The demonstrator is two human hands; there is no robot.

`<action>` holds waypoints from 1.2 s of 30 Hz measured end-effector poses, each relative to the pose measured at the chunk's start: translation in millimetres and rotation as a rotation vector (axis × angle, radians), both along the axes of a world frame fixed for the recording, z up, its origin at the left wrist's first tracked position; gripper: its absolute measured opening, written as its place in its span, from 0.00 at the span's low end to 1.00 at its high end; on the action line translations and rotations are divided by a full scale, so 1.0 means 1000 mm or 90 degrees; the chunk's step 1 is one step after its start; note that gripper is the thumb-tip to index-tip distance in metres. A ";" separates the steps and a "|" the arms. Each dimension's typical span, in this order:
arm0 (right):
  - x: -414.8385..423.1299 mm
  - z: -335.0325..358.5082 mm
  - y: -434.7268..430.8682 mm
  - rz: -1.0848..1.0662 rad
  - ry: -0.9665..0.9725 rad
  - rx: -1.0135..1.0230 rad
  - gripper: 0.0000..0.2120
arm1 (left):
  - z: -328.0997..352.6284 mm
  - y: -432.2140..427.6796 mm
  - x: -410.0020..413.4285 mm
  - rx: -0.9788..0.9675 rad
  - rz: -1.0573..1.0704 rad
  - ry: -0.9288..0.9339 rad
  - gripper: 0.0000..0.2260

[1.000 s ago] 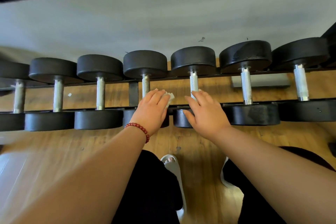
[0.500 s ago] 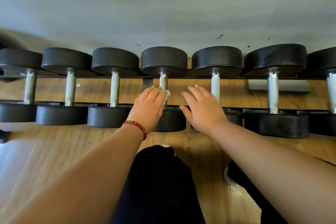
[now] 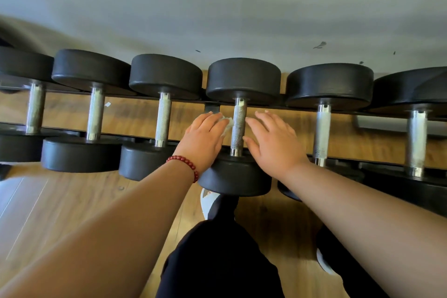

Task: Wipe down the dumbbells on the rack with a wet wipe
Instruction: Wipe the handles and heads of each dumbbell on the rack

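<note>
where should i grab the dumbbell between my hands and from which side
Grip the dumbbell by its knurled steel handle from above, fingers wrapping across it: it lies bare between two black heads too wide to wrap. The right hand is open beside it; the left hand holds the wet wipe.

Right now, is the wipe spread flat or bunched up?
Bunched: the wipe shows as a crumpled wad in the left hand, beside the dumbbell handle.

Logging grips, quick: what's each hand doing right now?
Left hand: holding a crumpled white wet wipe beside the knurled steel dumbbell handle.
Right hand: open, fingers straight, holding nothing.
</note>
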State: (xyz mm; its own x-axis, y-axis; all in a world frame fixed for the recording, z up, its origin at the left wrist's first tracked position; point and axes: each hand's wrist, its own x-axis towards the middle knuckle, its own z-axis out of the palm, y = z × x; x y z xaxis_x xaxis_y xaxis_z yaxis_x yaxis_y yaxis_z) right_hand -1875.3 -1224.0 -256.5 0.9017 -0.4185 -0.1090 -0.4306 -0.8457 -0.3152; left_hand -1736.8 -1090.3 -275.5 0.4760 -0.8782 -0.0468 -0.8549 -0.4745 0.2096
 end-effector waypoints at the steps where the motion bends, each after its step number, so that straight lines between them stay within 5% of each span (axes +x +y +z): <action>1: 0.002 -0.004 0.002 -0.004 0.002 0.006 0.23 | -0.003 -0.002 0.003 -0.009 -0.003 0.014 0.20; 15: 0.005 -0.049 0.003 -0.101 -0.094 0.149 0.28 | -0.010 -0.062 0.012 -0.139 0.383 0.625 0.17; 20: 0.006 -0.053 0.000 -0.096 -0.129 0.151 0.31 | -0.019 -0.069 0.010 -0.229 0.449 0.937 0.06; 21: 0.007 -0.054 0.000 -0.094 -0.138 0.151 0.31 | -0.021 -0.067 0.011 -0.237 0.424 0.949 0.03; 25: 0.006 -0.055 0.001 -0.089 -0.151 0.149 0.30 | -0.028 -0.056 0.019 -0.117 0.278 0.770 0.21; 29: 0.006 -0.057 0.001 -0.087 -0.159 0.146 0.30 | -0.028 -0.057 0.024 -0.065 0.219 0.603 0.16; 36: 0.006 -0.060 0.000 -0.085 -0.178 0.154 0.28 | -0.030 -0.067 0.022 -0.016 0.226 0.551 0.21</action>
